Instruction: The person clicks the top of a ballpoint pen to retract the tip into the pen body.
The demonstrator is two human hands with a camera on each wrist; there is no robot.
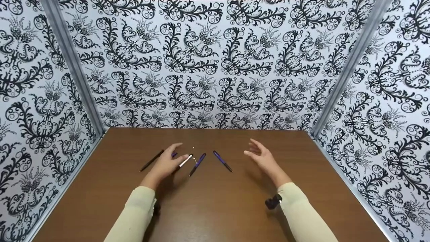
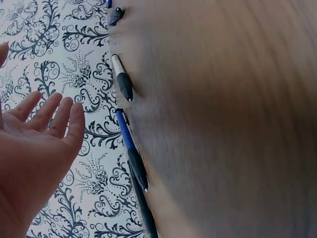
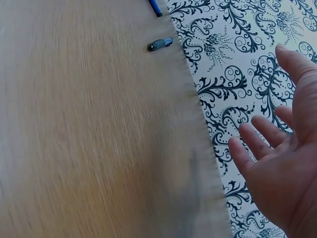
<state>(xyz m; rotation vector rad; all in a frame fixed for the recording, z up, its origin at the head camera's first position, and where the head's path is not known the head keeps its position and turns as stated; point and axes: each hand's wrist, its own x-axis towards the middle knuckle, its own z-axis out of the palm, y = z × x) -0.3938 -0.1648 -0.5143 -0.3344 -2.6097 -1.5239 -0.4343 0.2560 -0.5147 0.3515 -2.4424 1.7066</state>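
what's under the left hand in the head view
Below the left hand, one end of a blue pen peeks out, and part of a white pen shows beside it. The hand covers the rest of the blue pen; anything else beneath would be hidden too.

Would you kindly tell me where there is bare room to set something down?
On the table between the sleeves, or between the right grip and right wall; it is crowded around the left grip, white pen and black pen.
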